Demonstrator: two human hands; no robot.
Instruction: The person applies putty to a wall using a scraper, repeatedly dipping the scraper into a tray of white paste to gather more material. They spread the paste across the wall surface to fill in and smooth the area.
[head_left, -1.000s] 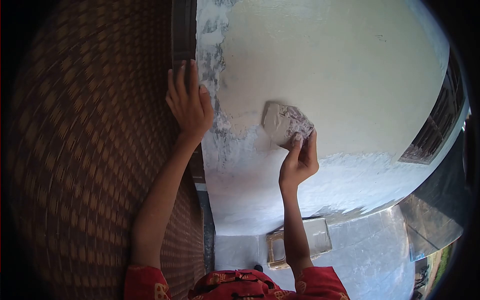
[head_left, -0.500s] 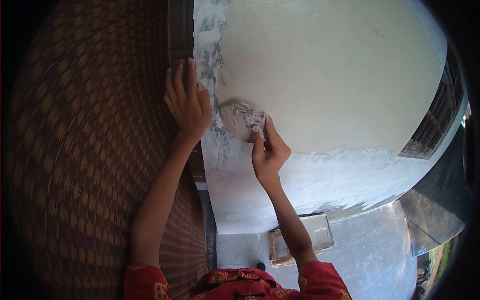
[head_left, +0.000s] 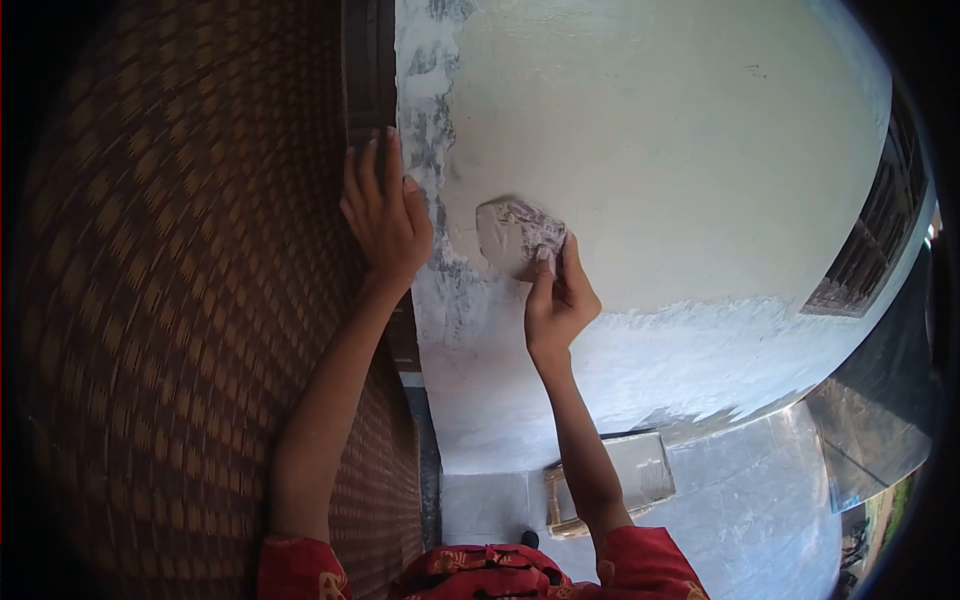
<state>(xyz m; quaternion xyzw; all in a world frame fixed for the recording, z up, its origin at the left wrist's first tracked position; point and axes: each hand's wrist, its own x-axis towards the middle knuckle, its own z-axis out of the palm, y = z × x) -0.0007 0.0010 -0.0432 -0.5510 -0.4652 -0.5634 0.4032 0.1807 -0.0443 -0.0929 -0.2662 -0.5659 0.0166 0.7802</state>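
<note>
My right hand [head_left: 562, 298] pinches a flat, rounded putty scraper [head_left: 508, 238] between thumb and fingers. Whitish and purplish smears cover its face, and it lies against or very close to the cream-coloured wall [head_left: 660, 170]. To the left, my left hand [head_left: 388, 215] rests open at the wall's corner, fingers stretched up along the dark wooden frame [head_left: 368, 70] and thumb at the wall edge. Between the two hands runs a rough white and grey patched strip [head_left: 428, 120].
Woven brown matting [head_left: 190, 260] fills the left side. Below, a rectangular board or tray with a worn frame [head_left: 650, 468] lies on the grey tiled floor [head_left: 740, 500], partly behind my right arm. A dark slatted window [head_left: 865, 230] is at the right.
My right hand has shifted the scraper to the right, off the patched strip onto the cream wall. My left hand stays at the corner; the whole view has shifted slightly.
</note>
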